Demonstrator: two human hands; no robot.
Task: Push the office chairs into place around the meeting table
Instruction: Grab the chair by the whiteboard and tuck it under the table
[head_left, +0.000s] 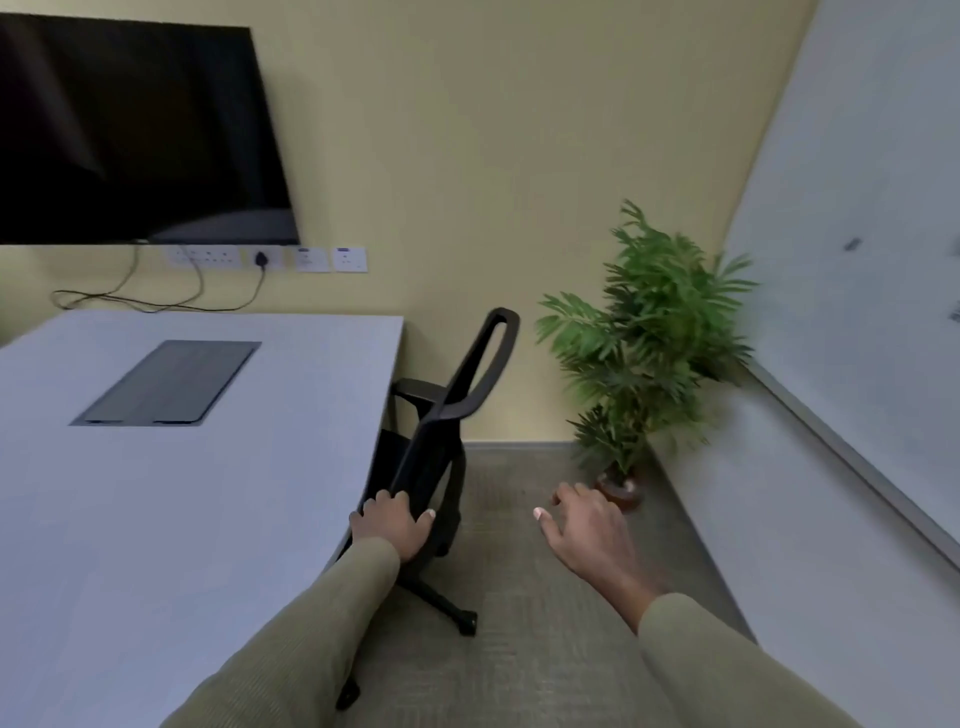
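Note:
A black office chair stands at the right side of the pale grey meeting table, its seat tucked under the table edge and its backrest leaning toward me. My left hand grips the near edge of the chair's backrest, fingers curled over it and thumb on the outer side. My right hand hovers over the carpet to the right of the chair, fingers loosely spread, holding nothing. The chair's wheeled base shows below my left arm.
A potted plant stands in the corner ahead right. A whiteboard lines the right wall. A dark screen hangs on the far wall above sockets and cables. A grey hatch is set in the table top.

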